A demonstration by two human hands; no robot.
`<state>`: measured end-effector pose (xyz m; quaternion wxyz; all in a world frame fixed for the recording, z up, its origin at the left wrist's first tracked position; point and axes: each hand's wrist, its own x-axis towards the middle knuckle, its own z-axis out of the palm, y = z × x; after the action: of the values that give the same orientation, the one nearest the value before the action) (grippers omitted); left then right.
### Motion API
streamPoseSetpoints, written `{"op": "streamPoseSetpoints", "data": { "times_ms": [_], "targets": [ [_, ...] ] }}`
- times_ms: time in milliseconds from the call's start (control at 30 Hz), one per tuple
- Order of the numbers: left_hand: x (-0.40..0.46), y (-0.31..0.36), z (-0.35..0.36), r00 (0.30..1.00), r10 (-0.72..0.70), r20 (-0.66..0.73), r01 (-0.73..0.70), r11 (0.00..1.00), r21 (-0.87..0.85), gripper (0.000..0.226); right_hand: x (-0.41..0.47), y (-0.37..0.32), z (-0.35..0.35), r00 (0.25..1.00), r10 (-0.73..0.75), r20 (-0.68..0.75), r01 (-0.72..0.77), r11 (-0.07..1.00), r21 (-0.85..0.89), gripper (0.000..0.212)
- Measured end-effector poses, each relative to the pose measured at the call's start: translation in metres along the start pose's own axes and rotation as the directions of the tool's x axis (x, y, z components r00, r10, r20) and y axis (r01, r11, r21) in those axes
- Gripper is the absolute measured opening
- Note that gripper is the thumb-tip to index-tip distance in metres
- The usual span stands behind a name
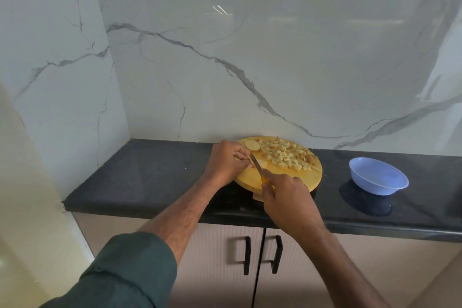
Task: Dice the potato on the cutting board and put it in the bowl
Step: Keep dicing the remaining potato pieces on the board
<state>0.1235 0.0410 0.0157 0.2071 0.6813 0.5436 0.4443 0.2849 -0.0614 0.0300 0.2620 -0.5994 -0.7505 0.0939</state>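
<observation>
Potato slice (260, 163) pinched on the cutting board (295, 177) by left hand (226, 161); right hand (287, 197) grips the knife (257, 165)

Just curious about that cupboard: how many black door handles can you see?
2. The left handle is on the left door, the right handle on the right door, both beside the central seam below the counter. The arms hide none.

Head view, downward (wide) over counter (155, 182)
</observation>
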Motion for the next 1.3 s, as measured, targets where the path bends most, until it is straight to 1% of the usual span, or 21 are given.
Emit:
{"op": "streamPoseSetpoints", "data": {
  "times_ms": [267,500,667,800,967,1067,1133,1200,1300],
  "targets": [
    [0.001,0.001,0.000,1.000,-0.011,0.004,0.011,1.000,-0.003,0.023,0.002,0.000,0.003,0.999,-0.015,0.030,0.015,1.000,0.015,0.045],
    [0.005,0.001,-0.001,0.999,-0.015,0.028,0.015,1.000,-0.003,0.019,0.012,0.001,0.002,0.997,-0.016,0.081,0.012,0.998,0.057,0.040],
    [0.005,0.003,-0.002,0.999,-0.006,0.038,0.007,1.000,-0.022,0.016,0.018,-0.004,0.007,0.994,-0.036,0.103,0.038,0.999,-0.015,0.038],
    [0.005,0.003,-0.001,0.999,0.000,0.040,0.001,1.000,-0.023,0.017,0.015,-0.003,0.005,0.993,-0.044,0.112,0.048,0.998,-0.039,0.044],
    [0.007,0.002,-0.001,0.998,0.038,0.047,-0.040,0.999,0.035,0.017,-0.008,0.002,-0.003,0.993,-0.056,0.105,0.064,0.994,-0.083,0.043],
    [0.007,0.002,-0.001,0.990,0.089,0.109,-0.098,0.992,0.079,0.021,-0.024,0.011,-0.016,0.998,-0.038,0.058,0.042,0.997,-0.070,0.043],
    [0.009,0.004,-0.004,0.978,0.080,0.194,-0.105,0.987,0.121,0.030,-0.029,0.018,-0.025,1.000,-0.022,0.007,0.022,0.998,-0.053,0.042],
    [0.014,0.006,-0.008,0.954,0.073,0.290,-0.133,0.972,0.193,0.037,-0.029,0.024,-0.032,1.000,-0.002,-0.030,0.000,0.998,-0.064,0.040],
    [0.025,0.011,-0.011,0.903,0.044,0.427,-0.175,0.946,0.272,0.043,-0.023,0.029,-0.033,0.999,0.034,-0.027,-0.037,0.994,-0.102,0.039]
  ]
}}
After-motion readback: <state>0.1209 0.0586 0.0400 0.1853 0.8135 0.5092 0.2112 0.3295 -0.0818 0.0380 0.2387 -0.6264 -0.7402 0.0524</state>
